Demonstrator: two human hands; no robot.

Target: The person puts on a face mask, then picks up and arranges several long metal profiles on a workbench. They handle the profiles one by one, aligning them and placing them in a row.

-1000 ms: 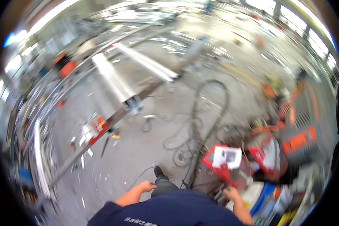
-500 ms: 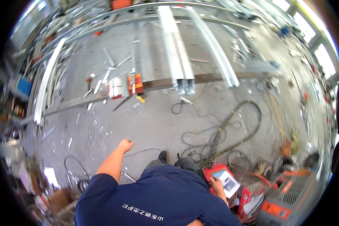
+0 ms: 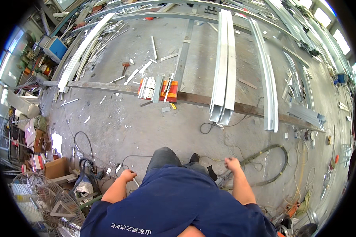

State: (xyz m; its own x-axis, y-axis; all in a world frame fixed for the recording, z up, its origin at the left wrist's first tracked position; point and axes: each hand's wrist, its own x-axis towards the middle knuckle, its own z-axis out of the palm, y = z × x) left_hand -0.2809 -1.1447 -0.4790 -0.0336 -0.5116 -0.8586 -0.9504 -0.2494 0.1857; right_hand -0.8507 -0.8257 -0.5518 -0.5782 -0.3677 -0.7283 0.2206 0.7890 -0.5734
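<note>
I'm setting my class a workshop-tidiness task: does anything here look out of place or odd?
Yes: white strips lie loose at odd angles on the floor beyond the long crossbar, like scattered offcuts. At right, a thick hose sprawls in a wide loop instead of a neat coil, where feet might catch.

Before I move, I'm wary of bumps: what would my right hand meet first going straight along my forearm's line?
Likely the near ends of the paired silver channels, though depth is unclear: your right hand may pass above.
</note>
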